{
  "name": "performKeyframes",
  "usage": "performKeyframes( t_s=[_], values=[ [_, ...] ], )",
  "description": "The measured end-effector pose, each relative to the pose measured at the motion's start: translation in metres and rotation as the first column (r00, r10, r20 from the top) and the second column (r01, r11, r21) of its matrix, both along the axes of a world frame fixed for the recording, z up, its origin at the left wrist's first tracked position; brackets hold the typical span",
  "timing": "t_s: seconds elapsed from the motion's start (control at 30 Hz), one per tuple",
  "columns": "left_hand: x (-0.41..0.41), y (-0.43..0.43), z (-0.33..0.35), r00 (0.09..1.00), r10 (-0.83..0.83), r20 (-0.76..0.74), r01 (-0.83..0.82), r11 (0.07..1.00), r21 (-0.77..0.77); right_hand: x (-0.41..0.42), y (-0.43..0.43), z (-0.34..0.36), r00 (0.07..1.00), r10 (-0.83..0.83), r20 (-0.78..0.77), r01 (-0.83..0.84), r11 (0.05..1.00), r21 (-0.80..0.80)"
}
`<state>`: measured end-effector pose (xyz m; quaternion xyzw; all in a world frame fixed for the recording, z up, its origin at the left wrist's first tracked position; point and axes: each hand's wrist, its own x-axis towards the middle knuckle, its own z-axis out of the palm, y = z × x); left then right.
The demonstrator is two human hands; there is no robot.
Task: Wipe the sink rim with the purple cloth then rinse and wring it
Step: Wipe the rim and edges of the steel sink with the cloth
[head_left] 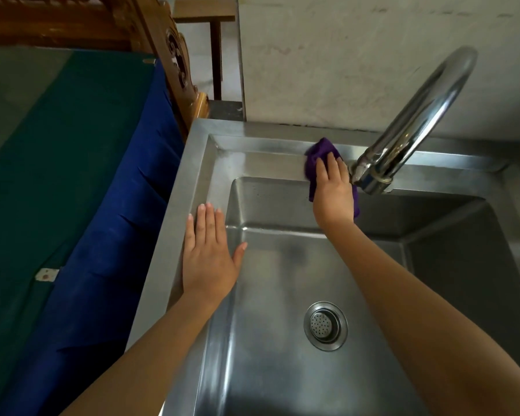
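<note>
- Stainless steel sink rim (pixel 252 145): purple cloth (pixel 321 151) lies on the back ledge at 12 o'clock, under the flat right hand (pixel 333 187).
- Faucet (pixel 373 178) stands at 1 o'clock, touching the cloth.
- Left hand (pixel 207 259) lies flat at 9 o'clock.

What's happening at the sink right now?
A person is wiping the sink rim by hand. The right hand presses the purple cloth onto the back stretch of the rim, right beside the faucet base. The left hand lies flat on the left side of the rim. No water stream shows in the basin, so rinsing and wringing are not yet done.
</note>
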<state>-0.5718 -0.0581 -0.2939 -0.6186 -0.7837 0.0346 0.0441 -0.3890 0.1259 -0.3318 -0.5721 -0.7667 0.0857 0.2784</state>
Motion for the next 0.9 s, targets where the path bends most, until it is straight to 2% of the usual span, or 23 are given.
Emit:
performKeyframes(
  t_s=[0.03,0.13,0.23,0.37,0.5,0.6,0.77,0.9],
  values=[
    [0.000,0.000,-0.001,1.000,-0.001,-0.002,0.001,1.000,0.005,-0.001,0.000,-0.003,1.000,-0.018,0.003,0.018,0.999,-0.051],
    [0.000,0.000,-0.002,1.000,-0.005,-0.001,0.005,1.000,-0.002,-0.009,-0.006,0.007,0.997,-0.063,0.053,0.065,0.997,-0.037],
    [0.000,0.000,-0.001,1.000,-0.003,-0.009,0.003,1.000,0.002,-0.018,-0.018,0.030,0.987,-0.025,0.159,0.062,0.972,-0.228],
    [0.001,0.001,0.000,1.000,-0.007,-0.016,0.007,1.000,-0.004,-0.030,-0.024,0.040,0.977,0.019,0.213,0.041,0.961,-0.274],
    [0.001,0.001,0.000,1.000,-0.001,-0.021,0.001,1.000,-0.011,-0.072,-0.029,0.035,0.925,0.203,0.322,-0.127,0.962,-0.243],
    [0.000,0.001,-0.001,1.000,0.000,-0.021,0.000,1.000,-0.008,-0.095,-0.034,0.034,0.894,0.298,0.334,-0.215,0.941,-0.262],
    [0.000,0.000,-0.001,1.000,-0.010,-0.007,0.010,1.000,0.004,-0.069,-0.031,0.035,0.890,0.319,0.325,-0.269,0.944,-0.191],
    [0.000,0.001,-0.002,1.000,-0.019,0.008,0.018,1.000,0.016,-0.037,-0.028,0.027,0.937,0.216,0.275,-0.178,0.971,-0.158]
  ],
)
